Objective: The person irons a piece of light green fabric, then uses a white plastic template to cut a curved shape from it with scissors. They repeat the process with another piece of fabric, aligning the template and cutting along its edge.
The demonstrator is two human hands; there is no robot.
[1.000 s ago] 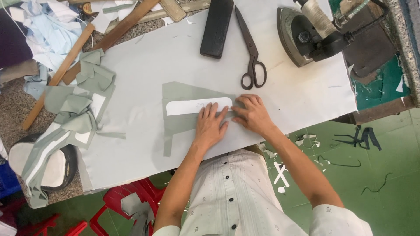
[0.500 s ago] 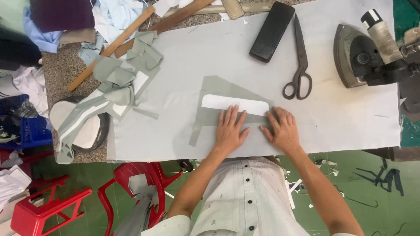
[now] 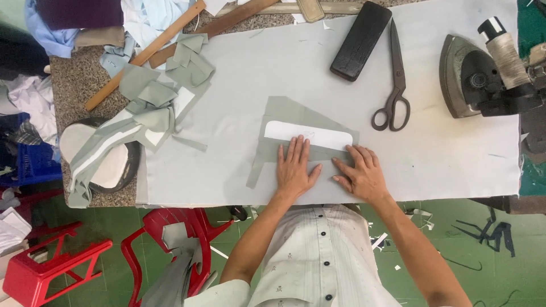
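Hands have slid a little along the sage-green fabric piece [image 3: 296, 113] since a moment ago, though both are flat on it as before; the white template [image 3: 307, 135] lies in the same spot on the cloth, so the work reads as smoothing or creasing the lower edge rather than moving the piece. Far left of the fabric piece, a heap of matching green offcuts [image 3: 142, 113] spills over a wooden ruler [image 3: 142, 57]. The left hand [image 3: 294, 170] presses down just below the template, fingers straight and together, grasping nothing. Beside it, the right hand [image 3: 361, 173] lies palm-down on the piece's lower right edge, fingers spread, nothing held. Up and right of the fabric piece rest a black block [image 3: 361, 40] and dark scissors [image 3: 393, 85]; farthest right stands an iron [image 3: 472, 82].
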